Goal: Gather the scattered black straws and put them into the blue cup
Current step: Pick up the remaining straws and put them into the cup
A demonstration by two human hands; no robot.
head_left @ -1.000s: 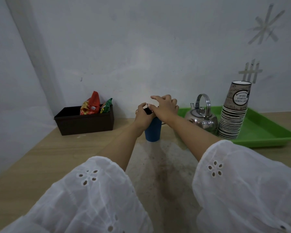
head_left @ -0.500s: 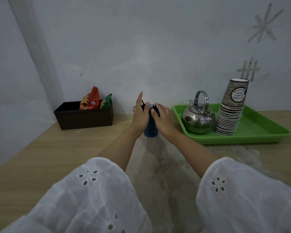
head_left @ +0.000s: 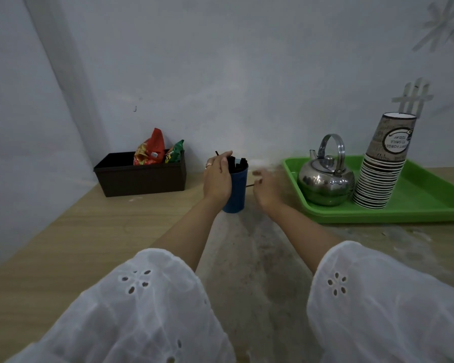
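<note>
Black straws (head_left: 237, 163) stand bunched in the blue cup (head_left: 237, 196), which our left hand (head_left: 216, 180) grips near the rim; one stray straw (head_left: 250, 185) shows beside our blurred right hand (head_left: 267, 190), whose grip we cannot tell, so we judge the task nearly done.

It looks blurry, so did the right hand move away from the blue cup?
Yes. The right hand has left the blue cup and shifted right, toward the steel kettle.

Upside down on the top cup of my paper cup stack (head_left: 385, 163) I read "TO SMILE TODAY". Print on the snack packets (head_left: 150, 150) is illegible.
</note>
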